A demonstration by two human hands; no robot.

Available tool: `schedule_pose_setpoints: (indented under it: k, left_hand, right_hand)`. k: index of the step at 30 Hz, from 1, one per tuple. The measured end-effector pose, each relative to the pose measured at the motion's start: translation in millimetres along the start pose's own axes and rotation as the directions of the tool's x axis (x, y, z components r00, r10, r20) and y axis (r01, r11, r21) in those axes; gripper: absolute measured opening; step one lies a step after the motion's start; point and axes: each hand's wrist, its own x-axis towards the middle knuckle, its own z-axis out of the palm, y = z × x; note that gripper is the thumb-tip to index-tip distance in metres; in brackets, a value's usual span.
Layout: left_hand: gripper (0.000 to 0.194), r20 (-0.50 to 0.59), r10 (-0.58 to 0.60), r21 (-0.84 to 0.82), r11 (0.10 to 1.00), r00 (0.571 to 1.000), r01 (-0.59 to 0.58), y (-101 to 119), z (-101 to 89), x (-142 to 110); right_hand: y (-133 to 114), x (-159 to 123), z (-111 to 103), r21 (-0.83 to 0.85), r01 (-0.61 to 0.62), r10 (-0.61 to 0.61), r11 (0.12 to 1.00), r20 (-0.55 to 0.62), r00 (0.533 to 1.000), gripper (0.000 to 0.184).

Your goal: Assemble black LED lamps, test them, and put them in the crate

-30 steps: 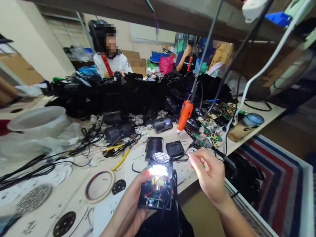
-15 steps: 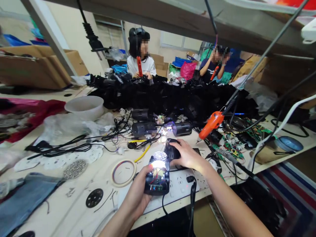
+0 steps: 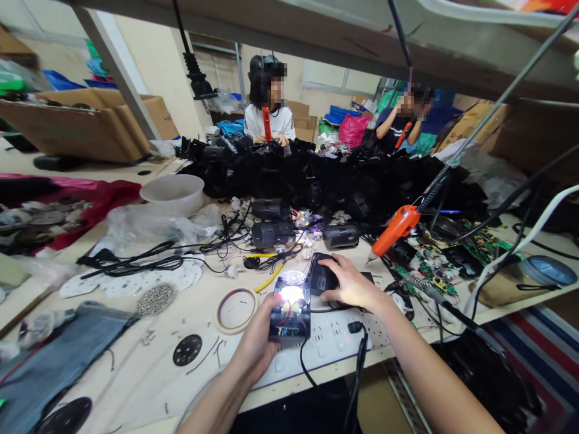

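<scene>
My left hand is closed around a small open-fronted black device with a bright lit lamp inside. Thin wires and a circuit board show within it, and a clear perforated disc sits at its top. Just to the right, my right hand grips a black rounded housing, fingers over its top and thumb at its near side. The housing is close to the device; whether they touch I cannot tell. A black cable hangs below the device across a white power strip.
A red-orange electric screwdriver hangs at right, near circuit boards. A tape roll, a pile of screws and black cables lie left. Black cylindrical housings stand behind. Two people sit across a black heap.
The camera view has swung slightly left. The device in my left hand has tilted, so its front looks shorter, and the glow on the parts behind has dimmed. Both hands keep their holds.
</scene>
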Motion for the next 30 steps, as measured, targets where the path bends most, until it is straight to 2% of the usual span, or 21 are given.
schedule_pose_setpoints:
  k: [10, 13, 21, 30]
  left_hand:
    - [0.017, 0.05, 0.046, -0.018, 0.999, 0.998, -0.045, -1.3, -4.6, 1.7]
    - [0.019, 0.047, 0.015, -0.025, 1.0, 0.999, -0.014, 0.0, -3.8, 0.7]
    - [0.019, -0.058, -0.055, -0.066, 0.997, 0.997, 0.051, 9.9, 2.5, 3.1]
    - [0.019, -0.008, -0.1, -0.116, 0.988, 0.995, 0.099, 9.7, -3.5, 11.2]
  right_hand:
    - [0.3, 2.2, 0.5, -0.005, -0.036, 0.036, 0.999, 0.01, 0.999, 0.08]
    - [3.1, 4.2, 2.3, -0.009, -0.03, 0.03, 1.0, 0.004, 1.0, 0.08]
    - [10.4, 9.6, 9.9, -0.033, -0.008, 0.008, 0.999, -0.022, 1.0, 0.078]
    - [9.1, 8.7, 9.3, -0.03, 0.014, -0.015, 0.999, -0.033, 0.999, 0.076]
